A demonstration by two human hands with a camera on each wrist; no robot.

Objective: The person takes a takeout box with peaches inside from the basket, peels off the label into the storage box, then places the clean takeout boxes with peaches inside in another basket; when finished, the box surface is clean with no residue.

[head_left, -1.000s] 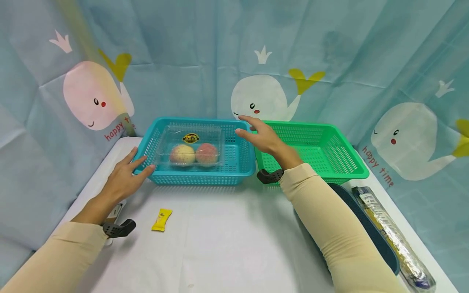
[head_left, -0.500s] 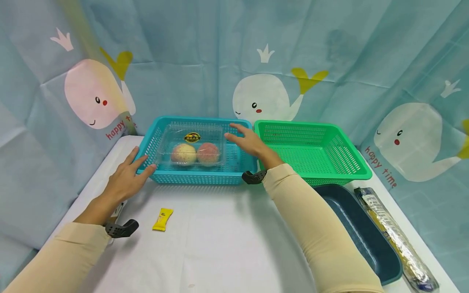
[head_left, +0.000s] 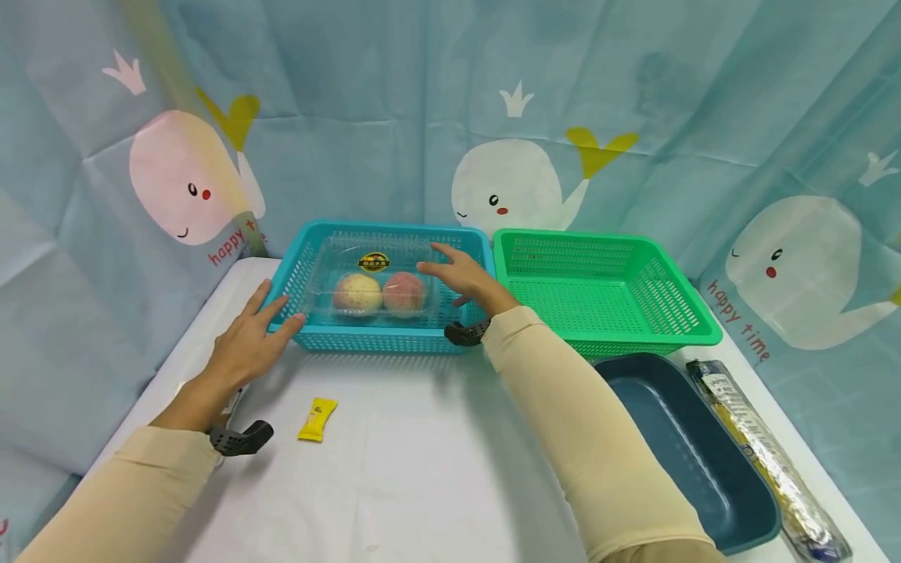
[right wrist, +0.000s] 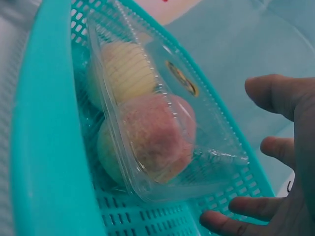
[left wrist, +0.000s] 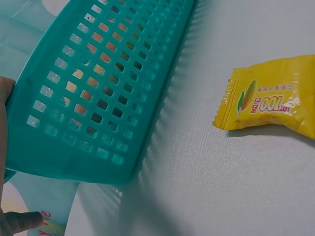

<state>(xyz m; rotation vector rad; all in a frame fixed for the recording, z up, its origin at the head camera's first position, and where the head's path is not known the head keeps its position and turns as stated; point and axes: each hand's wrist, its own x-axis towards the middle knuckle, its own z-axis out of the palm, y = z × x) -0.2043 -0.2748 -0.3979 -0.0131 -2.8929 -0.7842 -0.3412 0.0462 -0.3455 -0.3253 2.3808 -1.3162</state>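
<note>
A blue plastic basket [head_left: 380, 338] stands at the back of the table. In it sits a clear plastic box [head_left: 408, 254] with a dark oval label; two peaches, one pale yellow [head_left: 357, 294] and one pink [head_left: 404, 292], show through the lid. My right hand [head_left: 468, 277] hovers over the box's right end, fingers spread and holding nothing; the right wrist view shows a gap between fingers and box [right wrist: 197, 172]. With fingers spread, my left hand [head_left: 242, 344] touches the basket's front left corner. A yellow snack packet [left wrist: 270, 96] lies near the left hand.
A green basket [head_left: 570, 303] stands right beside the blue one. In front of it lie a dark blue tray [head_left: 683, 438], partly behind my right sleeve, and a long shiny package [head_left: 767, 461]. A whitish item [head_left: 235, 403] is mostly hidden under my left wrist. A curtain hangs behind.
My right hand has moved left, from the seam between the two baskets to over the right end of the clear box. My left hand stays at the basket corner.
</note>
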